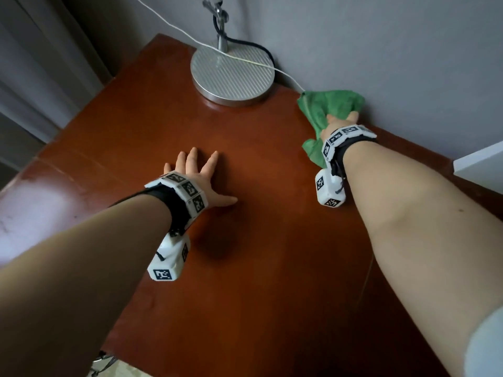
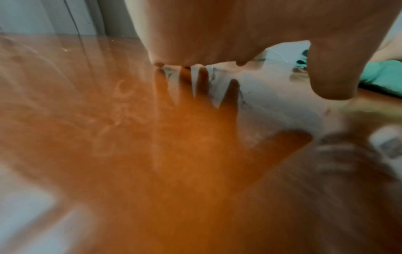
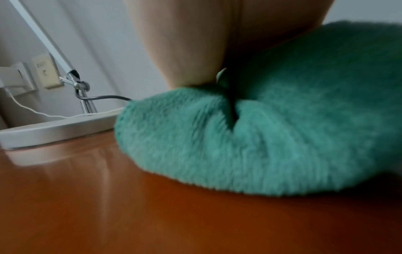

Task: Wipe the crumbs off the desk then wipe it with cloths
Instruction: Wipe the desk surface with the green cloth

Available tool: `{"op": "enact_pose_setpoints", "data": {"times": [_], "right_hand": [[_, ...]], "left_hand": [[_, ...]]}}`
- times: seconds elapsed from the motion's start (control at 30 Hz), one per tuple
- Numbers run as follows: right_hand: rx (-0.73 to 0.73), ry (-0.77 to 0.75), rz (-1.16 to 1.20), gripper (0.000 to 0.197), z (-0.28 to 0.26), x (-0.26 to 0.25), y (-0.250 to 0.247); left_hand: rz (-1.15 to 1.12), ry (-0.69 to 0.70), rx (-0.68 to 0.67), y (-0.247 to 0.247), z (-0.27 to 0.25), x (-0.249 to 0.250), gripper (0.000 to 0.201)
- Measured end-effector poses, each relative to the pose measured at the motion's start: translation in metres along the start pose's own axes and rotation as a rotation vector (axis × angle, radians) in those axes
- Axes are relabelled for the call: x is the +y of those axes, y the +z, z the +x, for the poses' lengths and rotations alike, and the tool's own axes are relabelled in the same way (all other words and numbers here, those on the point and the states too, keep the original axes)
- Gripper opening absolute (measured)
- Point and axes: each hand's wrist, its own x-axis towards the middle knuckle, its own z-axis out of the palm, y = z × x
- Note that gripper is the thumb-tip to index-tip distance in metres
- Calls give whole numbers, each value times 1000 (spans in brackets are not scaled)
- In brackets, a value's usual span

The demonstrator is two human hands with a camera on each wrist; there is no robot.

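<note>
The reddish-brown desk (image 1: 258, 240) fills the head view. My left hand (image 1: 196, 172) lies flat on its middle with fingers spread and holds nothing; the left wrist view shows the palm (image 2: 217, 34) over the glossy desk top (image 2: 152, 154). My right hand (image 1: 339, 123) grips a bunched green cloth (image 1: 329, 104) at the desk's back right, close to the wall. Its fingers are buried in the folds. Seen from the right wrist, the palm (image 3: 195, 43) bears down on the cloth (image 3: 282, 137), which rests on the desk (image 3: 152, 214). I cannot make out any crumbs.
A round metal lamp base (image 1: 232, 74) stands at the back centre, just left of the cloth, with a white cable (image 1: 174, 25) draped across it. A white object (image 1: 481, 167) juts in at the right edge. Curtains hang to the left. A wall socket (image 3: 46, 72) sits behind the lamp.
</note>
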Motion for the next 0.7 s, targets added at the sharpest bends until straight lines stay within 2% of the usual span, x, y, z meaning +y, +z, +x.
{"op": "enact_pose_setpoints", "data": {"times": [0.2, 0.43, 0.53, 0.6, 0.7], "right_hand": [[-54, 83, -115, 67, 20, -29, -12], [-61, -138, -61, 58, 8, -62, -7], [-52, -269, -93, 56, -8, -47, 6], [-37, -295, -61, 54, -17, -25, 10], [-13, -107, 50, 51, -23, 25, 11]], "left_hand": [[105, -17, -70, 5, 14, 2, 120], [89, -36, -96, -1, 18, 4, 122], [81, -37, -82, -1, 17, 5, 123], [67, -39, -79, -1, 15, 6, 122], [63, -40, -72, -2, 14, 6, 122]]}}
